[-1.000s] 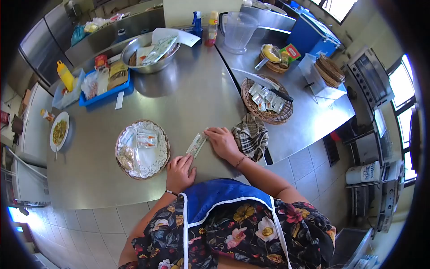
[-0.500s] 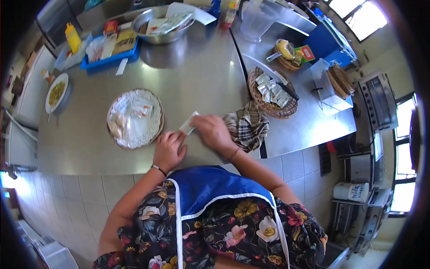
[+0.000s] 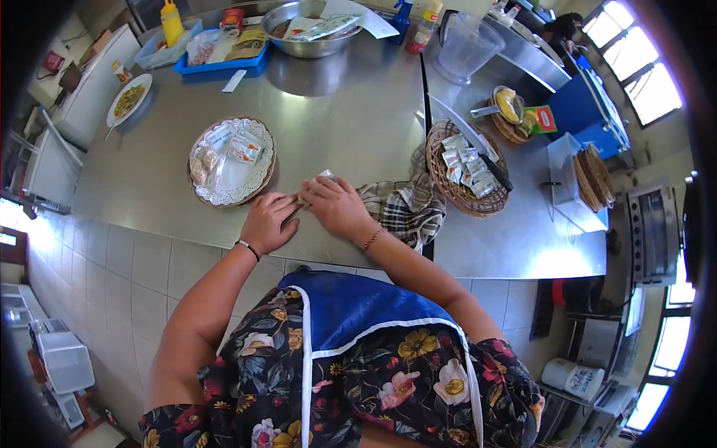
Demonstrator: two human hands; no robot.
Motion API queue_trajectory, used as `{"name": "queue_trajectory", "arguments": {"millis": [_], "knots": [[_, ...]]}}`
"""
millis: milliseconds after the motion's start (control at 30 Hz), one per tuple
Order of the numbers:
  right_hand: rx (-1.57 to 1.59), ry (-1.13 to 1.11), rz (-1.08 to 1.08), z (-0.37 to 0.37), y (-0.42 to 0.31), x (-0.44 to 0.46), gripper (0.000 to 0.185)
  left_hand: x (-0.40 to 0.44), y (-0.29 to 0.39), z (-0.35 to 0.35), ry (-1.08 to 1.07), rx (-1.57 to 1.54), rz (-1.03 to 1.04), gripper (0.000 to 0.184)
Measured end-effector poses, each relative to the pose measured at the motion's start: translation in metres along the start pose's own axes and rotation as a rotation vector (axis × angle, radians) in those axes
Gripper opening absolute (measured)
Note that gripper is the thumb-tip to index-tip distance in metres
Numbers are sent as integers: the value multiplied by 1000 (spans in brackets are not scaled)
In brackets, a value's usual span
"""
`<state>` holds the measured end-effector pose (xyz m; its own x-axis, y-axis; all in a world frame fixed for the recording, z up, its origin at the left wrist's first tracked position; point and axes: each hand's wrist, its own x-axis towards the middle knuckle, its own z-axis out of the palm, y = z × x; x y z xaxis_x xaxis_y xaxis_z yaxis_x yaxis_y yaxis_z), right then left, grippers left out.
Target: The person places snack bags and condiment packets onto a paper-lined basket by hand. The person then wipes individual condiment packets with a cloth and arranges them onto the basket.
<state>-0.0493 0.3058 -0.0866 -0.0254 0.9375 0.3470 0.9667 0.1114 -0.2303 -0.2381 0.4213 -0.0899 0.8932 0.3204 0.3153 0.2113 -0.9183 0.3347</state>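
My right hand [image 3: 337, 207] lies flat over a small pale sachet [image 3: 326, 174] on the steel table, with its fingers stretched out. Only the sachet's far end shows; the rest is under the palm and fingers. Just to the left, my left hand [image 3: 270, 224] rests palm down, thumb apart, its fingertips meeting the near end by the right fingers. Beyond it stands a round basket [image 3: 270, 160] lined with a white paper doily [image 3: 236, 179], holding sachets [image 3: 244, 147] and a clear-wrapped item [image 3: 205, 166]. A plaid cloth [image 3: 403, 211] is crumpled beside my right wrist.
On the right, a wicker basket [image 3: 489, 203] holds several sachets [image 3: 464, 160], and a knife [image 3: 470, 138] lies across it. A plate of food [image 3: 146, 82], blue tray [image 3: 224, 69], steel bowl [image 3: 317, 48] and clear jug [image 3: 467, 48] stand farther back. A person [image 3: 564, 33] is at the far right.
My right hand has slid over the sachet, covering most of it, and is now flatter. My left hand stays beside it. The whole view has shifted as my head moved.
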Motion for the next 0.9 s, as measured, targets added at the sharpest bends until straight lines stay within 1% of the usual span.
{"name": "queue_trajectory", "arguments": {"millis": [67,133,167,233,333,433,500,533,667,767,833,867,900], "knots": [[-101,8,96,7,22,-16,34,0,2,-2,32,12,19,38],[-113,23,242,-3,49,-30,34,1,5,-2,75,3,37,34],[-119,27,318,-7,58,-36,34,1,4,1,89,-4,11,32],[-13,88,310,-8,66,-46,35,4,3,6,109,-33,-34,28],[63,122,268,-12,68,-57,37,22,16,18,130,-49,-303,23],[83,166,237,-13,69,-52,39,41,36,31,292,90,-463,32],[120,164,243,-11,70,-54,40,46,41,29,206,87,-543,34],[126,176,239,-10,70,-54,44,48,42,29,158,88,-587,36],[121,223,224,-11,69,-54,48,47,41,35,200,-39,-684,29],[82,242,196,-18,67,-53,49,48,46,37,321,-284,-753,23],[37,284,160,-28,62,-54,48,46,55,29,386,-189,-607,19],[79,289,161,-29,60,-55,45,43,62,26,410,-145,-532,18],[120,295,164,-30,59,-57,42,41,67,23,484,-107,-416,18]]}}
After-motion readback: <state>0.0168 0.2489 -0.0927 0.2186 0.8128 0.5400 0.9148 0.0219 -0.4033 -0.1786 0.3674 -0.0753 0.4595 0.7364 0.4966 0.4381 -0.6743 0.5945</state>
